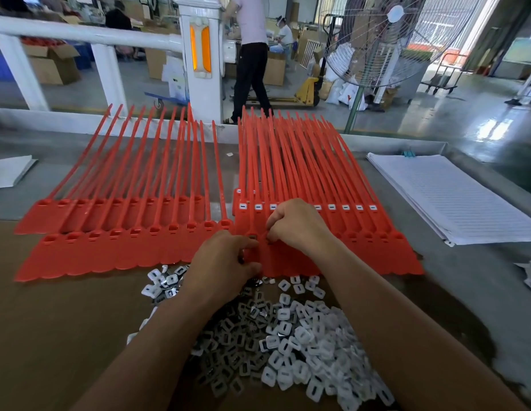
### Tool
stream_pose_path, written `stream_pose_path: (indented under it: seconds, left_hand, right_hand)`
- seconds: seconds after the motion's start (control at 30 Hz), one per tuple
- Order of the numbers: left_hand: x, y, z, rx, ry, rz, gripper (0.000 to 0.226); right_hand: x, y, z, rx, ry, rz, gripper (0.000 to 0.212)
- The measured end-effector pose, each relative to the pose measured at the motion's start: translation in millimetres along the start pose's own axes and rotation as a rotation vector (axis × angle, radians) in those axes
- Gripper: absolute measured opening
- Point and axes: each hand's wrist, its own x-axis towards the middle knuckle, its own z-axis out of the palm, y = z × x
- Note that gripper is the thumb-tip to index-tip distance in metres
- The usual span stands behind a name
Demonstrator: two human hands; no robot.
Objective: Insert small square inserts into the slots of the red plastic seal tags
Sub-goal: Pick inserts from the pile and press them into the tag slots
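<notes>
Red plastic seal tags lie in connected strips on the table: a left group (115, 250) with bare slots and a right group (362, 253) whose rear row carries white inserts (345, 207). A heap of small white square inserts (291, 345) lies in front. My left hand (225, 262) grips the near edge of the front right strip, thumb by a slot. My right hand (296, 223), fingers curled, pinches down at a slot of that strip; whatever it holds is hidden.
A stack of white lined sheets (454, 197) lies at the right, another sheet (9, 173) at the far left. Brown cardboard (50, 336) covers the near table. Beyond the table stand a white railing (80, 34), a standing fan (385, 40) and a walking person (252, 54).
</notes>
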Motion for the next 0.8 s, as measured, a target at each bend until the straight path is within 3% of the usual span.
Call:
stream_pose_path:
  seconds: [0.1, 0.33, 0.5, 0.67, 0.8]
  left_hand:
    - [0, -1, 0, -0.003, 0.000, -0.008, 0.045]
    - [1, -1, 0, -0.013, -0.001, -0.004, 0.045]
    - [2, 0, 0, -0.032, 0.013, 0.003, 0.043]
    - [4, -1, -1, -0.032, -0.015, 0.008, 0.044]
    - [4, -1, -1, -0.029, 0.000, 0.011, 0.042]
  right_hand:
    - [2, 2, -1, 0.024, -0.021, 0.004, 0.013]
    - [-7, -1, -16, 0.012, -0.143, -0.006, 0.023]
    - [-31, 2, -22, 0.055, -0.027, -0.208, 0.015]
    - [-65, 7, -15, 0.018, -0.250, -0.368, 0.008]
    - [-75, 7, -2, -0.068, -0.278, -0.452, 0.019]
